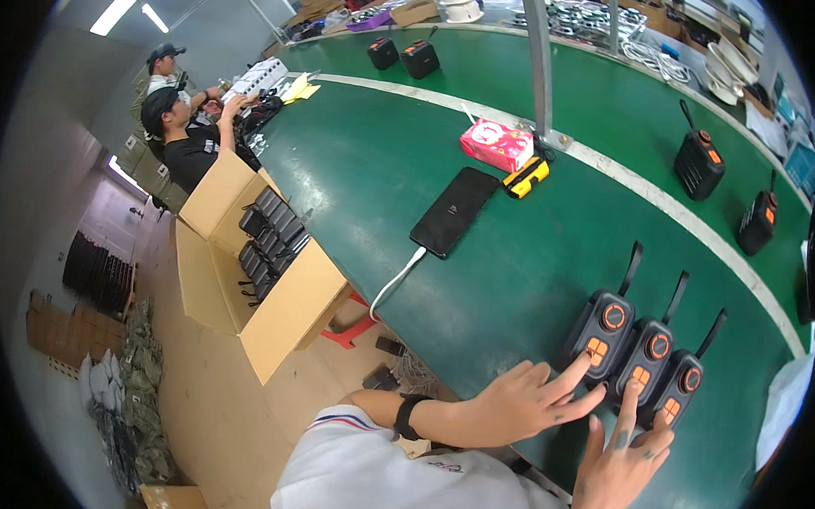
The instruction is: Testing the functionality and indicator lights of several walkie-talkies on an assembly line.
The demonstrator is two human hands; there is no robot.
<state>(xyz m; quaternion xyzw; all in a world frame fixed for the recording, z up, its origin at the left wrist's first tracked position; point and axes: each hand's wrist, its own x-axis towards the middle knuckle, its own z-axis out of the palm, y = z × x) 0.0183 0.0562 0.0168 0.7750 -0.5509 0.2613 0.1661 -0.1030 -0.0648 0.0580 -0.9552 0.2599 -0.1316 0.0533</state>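
Three black handheld devices stand side by side on the green table, each with an orange-ringed dial, a pad of orange buttons and a black strap loop. My left hand [517,404] reaches in from the left, its index finger stretched onto the buttons of the left device [589,319]. My right hand [617,473] comes from below. One of its fingers touches the buttons of the middle device [639,357], and another rests at the buttons of the right device [675,388]. Both hands have their fingers apart and grip nothing.
A black phone [454,211] on a white cable, a pink tissue pack [497,145] and a yellow-black gadget [527,177] lie farther back. A metal post [537,66] rises from the table. An open carton [293,313] of black devices stands left; two people work beyond it.
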